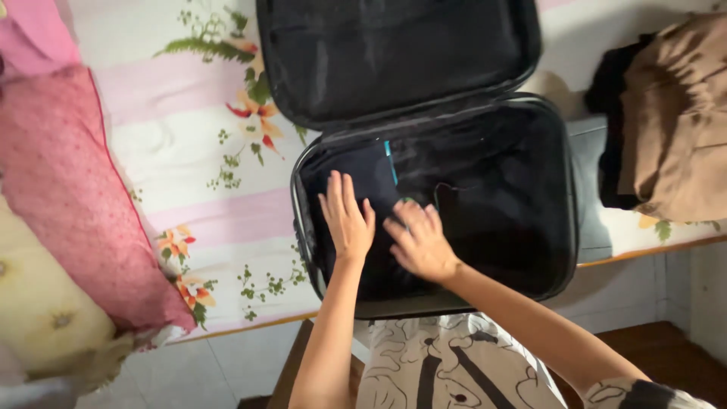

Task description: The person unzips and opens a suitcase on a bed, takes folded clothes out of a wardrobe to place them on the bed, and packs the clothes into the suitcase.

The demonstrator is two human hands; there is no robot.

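Head view, looking down: nearest the camera, two bare forearms rise from the bottom edge over a white garment with black line drawings (454, 363). The left hand (347, 220) lies palm down, fingers straight and only slightly fanned, flat on a dark navy folded cloth (363, 178) in the left part of the lower half of a black soft-sided suitcase (560, 227). Just beside it, nearly touching, the right hand (419, 242) also rests palm down on the dark cloth, its fingers held close together and a little blurred, so whether they pinch any fabric cannot be told. A thin teal strip (391, 160) shows at the far edge of the folded cloth. The rest of the lower half is dark and its contents are hard to make out.

The suitcase lies open on a bed sheet with pink and white stripes and a print of orange flowers and green leaves (212, 151); its black lined lid (394, 53) is thrown back beyond the hands. To the left lie a pink textured pillow (68, 197) and a pale yellow cushion (38, 303). Far right, well apart from the hands, sits a stack of folded brown and black clothes (666, 113).
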